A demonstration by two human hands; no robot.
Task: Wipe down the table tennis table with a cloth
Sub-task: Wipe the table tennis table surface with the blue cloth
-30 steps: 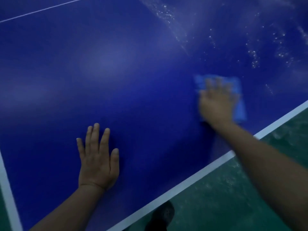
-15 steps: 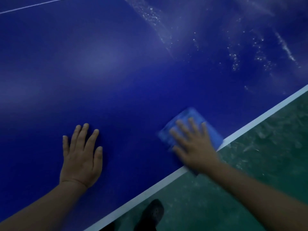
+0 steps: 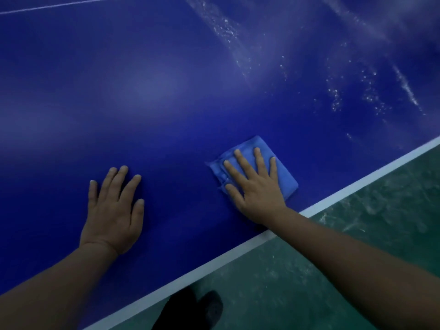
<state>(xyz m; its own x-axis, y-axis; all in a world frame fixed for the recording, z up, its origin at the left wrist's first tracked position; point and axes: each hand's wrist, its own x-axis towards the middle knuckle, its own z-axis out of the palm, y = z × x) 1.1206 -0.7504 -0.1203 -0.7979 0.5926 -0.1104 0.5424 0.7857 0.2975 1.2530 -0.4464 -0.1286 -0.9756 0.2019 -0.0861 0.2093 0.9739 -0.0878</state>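
On the blue worktop (image 3: 166, 96), left of the one folded blue cloth (image 3: 283, 172), the left hand (image 3: 114, 210) lies flat, fingers released. The right hand (image 3: 257, 186) presses the cloth with straight, spread fingers, near the white edge line (image 3: 357, 184).

Single head-worn view, close, steeply down over the table (image 3: 166, 91) edge.

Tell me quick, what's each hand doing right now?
Left hand: open, flat on the table, holding nothing.
Right hand: open, fingers straight, pressing the cloth onto the table.
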